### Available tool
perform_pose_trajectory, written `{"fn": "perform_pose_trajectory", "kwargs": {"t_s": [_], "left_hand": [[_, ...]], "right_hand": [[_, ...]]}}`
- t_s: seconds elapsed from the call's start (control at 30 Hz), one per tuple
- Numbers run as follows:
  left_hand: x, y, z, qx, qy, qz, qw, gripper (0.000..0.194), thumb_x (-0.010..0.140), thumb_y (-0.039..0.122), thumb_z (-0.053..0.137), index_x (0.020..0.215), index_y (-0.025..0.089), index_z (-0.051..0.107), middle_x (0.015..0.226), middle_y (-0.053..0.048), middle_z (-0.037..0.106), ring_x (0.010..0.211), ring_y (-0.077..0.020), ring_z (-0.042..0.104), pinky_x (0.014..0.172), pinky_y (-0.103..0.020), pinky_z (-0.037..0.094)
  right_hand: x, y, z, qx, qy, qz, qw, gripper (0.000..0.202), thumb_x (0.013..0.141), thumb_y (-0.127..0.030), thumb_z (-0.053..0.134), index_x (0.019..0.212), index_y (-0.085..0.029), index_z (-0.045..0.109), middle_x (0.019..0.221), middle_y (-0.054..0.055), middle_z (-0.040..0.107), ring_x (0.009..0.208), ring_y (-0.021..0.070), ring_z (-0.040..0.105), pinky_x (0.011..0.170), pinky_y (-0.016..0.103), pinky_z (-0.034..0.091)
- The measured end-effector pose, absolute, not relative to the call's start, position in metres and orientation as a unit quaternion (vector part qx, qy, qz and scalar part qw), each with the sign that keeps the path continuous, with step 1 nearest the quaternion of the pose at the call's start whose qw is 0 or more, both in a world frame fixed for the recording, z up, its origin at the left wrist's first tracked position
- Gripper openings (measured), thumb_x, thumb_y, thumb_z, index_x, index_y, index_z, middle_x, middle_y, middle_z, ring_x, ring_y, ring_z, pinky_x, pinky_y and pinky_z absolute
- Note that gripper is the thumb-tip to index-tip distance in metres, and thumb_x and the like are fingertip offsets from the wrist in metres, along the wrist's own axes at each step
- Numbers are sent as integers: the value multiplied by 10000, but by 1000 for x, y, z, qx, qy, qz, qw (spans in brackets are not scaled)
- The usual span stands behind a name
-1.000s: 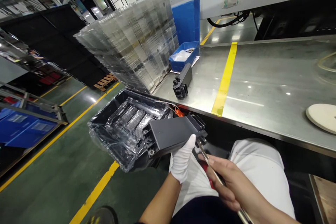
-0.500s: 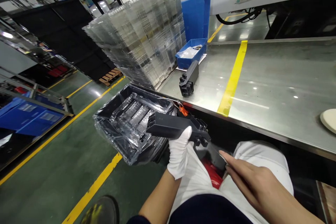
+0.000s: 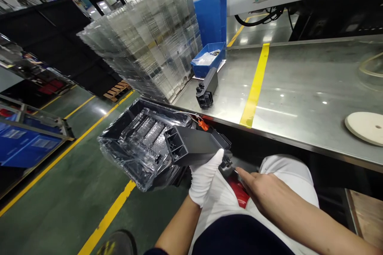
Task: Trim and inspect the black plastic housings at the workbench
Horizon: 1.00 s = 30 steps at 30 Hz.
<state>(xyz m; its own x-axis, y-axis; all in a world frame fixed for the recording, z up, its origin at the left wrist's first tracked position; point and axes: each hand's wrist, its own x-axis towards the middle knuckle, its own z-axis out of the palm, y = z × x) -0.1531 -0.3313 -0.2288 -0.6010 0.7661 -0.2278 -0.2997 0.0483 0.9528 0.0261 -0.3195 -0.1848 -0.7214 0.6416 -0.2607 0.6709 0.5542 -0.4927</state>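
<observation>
My left hand (image 3: 206,175), in a white glove, is closed around a black moulded plastic housing (image 3: 196,143) over my lap. The housing's open, divided end faces left; its clipped end points right. Bare and closed in a pinch, my right hand (image 3: 260,187) is close to that right end. A thin metal blade (image 3: 234,170) shows only in part at its fingertips; its handle is hidden. Another black housing (image 3: 207,89) stands on the metal table, beyond my hands.
A plastic-lined black crate (image 3: 143,139) is at the left, with clear bubbled packing inside. Stacked clear trays (image 3: 146,40) and a blue bin (image 3: 209,59) stand behind. The steel table (image 3: 284,99) carries yellow tape (image 3: 255,87) and a round white disc (image 3: 366,127).
The housing has turned so its open, divided end shows. My right hand has moved left, bringing the blade to the housing's right end. The view has shifted slightly right.
</observation>
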Motion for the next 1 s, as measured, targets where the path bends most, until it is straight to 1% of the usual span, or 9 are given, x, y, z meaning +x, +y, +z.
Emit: {"fn": "perform_pose_trajectory", "kwargs": {"t_s": [0.07,0.17,0.3,0.4,0.53,0.63,0.7,0.87,1.0], "left_hand": [[-151,-331,-227,201,616,651,395,650,611,370,977,1187,213,718,1248,-77,753,1124,-263,717,1146,-474,490],[-147,-330,-225,197,627,648,385,685,603,368,979,1207,204,700,1232,-88,757,1059,-251,734,1093,-457,533],[-145,-326,-221,206,627,656,368,627,612,302,966,1169,179,704,1185,-96,769,1009,-245,740,1056,-456,556],[-148,-321,-223,211,619,669,354,627,603,272,963,1164,174,702,1136,-93,780,986,-245,742,1035,-470,568],[-162,-318,-231,196,588,687,380,622,589,310,979,1144,184,726,1172,-77,770,1038,-245,733,1104,-479,525],[-171,-318,-234,159,545,715,407,662,615,298,974,1220,235,711,1235,-55,751,1084,-235,719,1137,-487,494],[-174,-319,-232,129,520,732,421,708,625,268,969,1275,265,687,1231,-46,753,1071,-230,723,1127,-499,499],[-170,-322,-229,119,521,733,421,651,604,294,979,1205,242,734,1162,-43,775,1037,-223,727,1149,-496,477],[-168,-325,-234,142,542,721,409,663,601,313,983,1212,239,735,1201,-48,766,1099,-242,711,1160,-499,469]], "right_hand": [[25,-320,-188,374,883,-278,53,626,753,89,473,1319,-146,596,826,59,740,663,175,708,584,246,403],[20,-324,-197,389,894,-209,73,689,725,86,501,1374,-134,569,812,65,736,653,196,716,556,255,407],[15,-328,-208,419,900,-99,66,674,788,56,491,1435,-129,525,801,81,724,585,191,703,490,251,411],[18,-328,-209,417,906,-60,47,635,812,39,493,1422,-133,538,792,82,721,547,179,692,455,238,403],[38,-328,-210,391,916,-84,-24,577,846,-19,497,1400,-160,577,797,73,746,515,171,676,450,231,438],[52,-332,-218,373,907,-152,-120,482,950,-121,445,1396,-217,600,833,60,771,567,174,699,516,238,519],[55,-335,-226,379,894,-178,-160,460,973,-148,413,1373,-223,627,836,60,777,598,185,716,554,251,554],[50,-334,-232,359,907,-175,-135,491,939,-90,393,1361,-153,637,850,79,785,525,181,697,534,272,575],[49,-331,-224,325,920,-147,-163,454,962,-105,394,1357,-87,618,894,103,789,483,179,678,485,282,558]]}}
